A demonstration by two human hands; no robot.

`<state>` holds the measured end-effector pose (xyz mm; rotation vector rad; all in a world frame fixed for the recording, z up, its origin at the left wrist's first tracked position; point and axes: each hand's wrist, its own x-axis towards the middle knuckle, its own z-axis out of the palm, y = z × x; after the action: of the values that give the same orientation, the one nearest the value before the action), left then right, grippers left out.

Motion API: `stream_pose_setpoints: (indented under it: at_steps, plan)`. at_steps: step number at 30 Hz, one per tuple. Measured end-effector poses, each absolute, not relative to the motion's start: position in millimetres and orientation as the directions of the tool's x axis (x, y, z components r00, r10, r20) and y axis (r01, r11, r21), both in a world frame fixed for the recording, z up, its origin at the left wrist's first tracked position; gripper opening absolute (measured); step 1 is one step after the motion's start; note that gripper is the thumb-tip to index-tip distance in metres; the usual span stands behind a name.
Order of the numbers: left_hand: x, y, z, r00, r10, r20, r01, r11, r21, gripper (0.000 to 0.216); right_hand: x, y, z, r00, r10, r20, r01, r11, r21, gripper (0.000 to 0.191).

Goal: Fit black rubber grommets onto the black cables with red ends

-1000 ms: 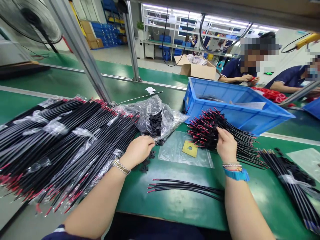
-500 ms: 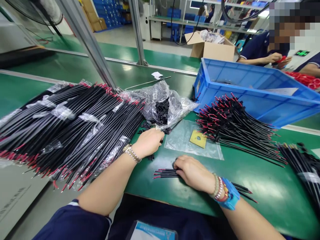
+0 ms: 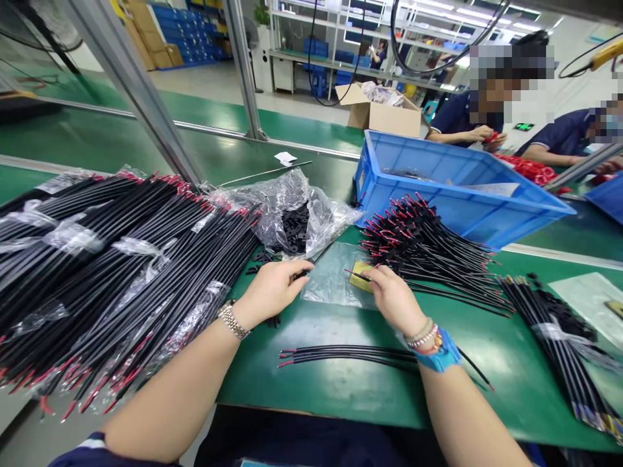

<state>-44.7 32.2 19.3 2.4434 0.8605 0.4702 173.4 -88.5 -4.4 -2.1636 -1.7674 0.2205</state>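
My right hand point(image 3: 393, 299) pinches a single black wire with a red tip point(image 3: 357, 275), held over a clear plastic sheet point(image 3: 331, 285) and a small yellow square plate point(image 3: 360, 267). My left hand point(image 3: 275, 288) is closed on a small black part point(image 3: 300, 274) at the sheet's left edge, beside a clear bag of black parts point(image 3: 294, 224). A few loose black wires point(image 3: 341, 354) lie on the green table point(image 3: 341, 389) in front of me. A pile of wires with black parts fitted point(image 3: 418, 243) lies just past my right hand.
Bagged bundles of black wire point(image 3: 111, 272) fill the left side. A blue crate point(image 3: 452, 191) stands behind the fitted pile, and another wire bundle point(image 3: 559, 337) lies at the right. Other people work across the table at the back right. A metal post point(image 3: 131, 91) slants up on the left.
My right hand went from the fitted pile down to the loose wires, then lifted one wire up over the plastic sheet. My left hand stayed near the bag, now pinching a black part.
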Motion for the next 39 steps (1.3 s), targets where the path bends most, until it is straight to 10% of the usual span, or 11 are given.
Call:
stream_pose_setpoints:
  at_steps: [14, 24, 29, 39]
  plan:
    - [-40, 24, 23, 0.740, 0.672, -0.017, 0.325, -0.336, 0.884, 0.029, 171, -84, -9, 0.217, 0.976, -0.033, 0.968, -0.220, -0.119, 0.038]
    - [-32, 19, 15, 0.686, 0.698, -0.206, 0.061, 0.227, 0.972, 0.036, 160, -92, 12, 0.120, 0.960, 0.253, 0.802, 0.056, -0.595, 0.020]
    - [-27, 18, 12, 0.702, 0.655, -0.278, -0.090, 0.468, 0.879, 0.035, 147, -99, 25, 0.080, 0.936, 0.344, 0.770, 0.161, -0.617, 0.016]
    - [-28, 11, 14, 0.724, 0.642, -0.253, -0.053, 0.417, 0.908, 0.031, 143, -100, 24, 0.034, 0.926, 0.376, 0.780, 0.210, -0.589, 0.017]
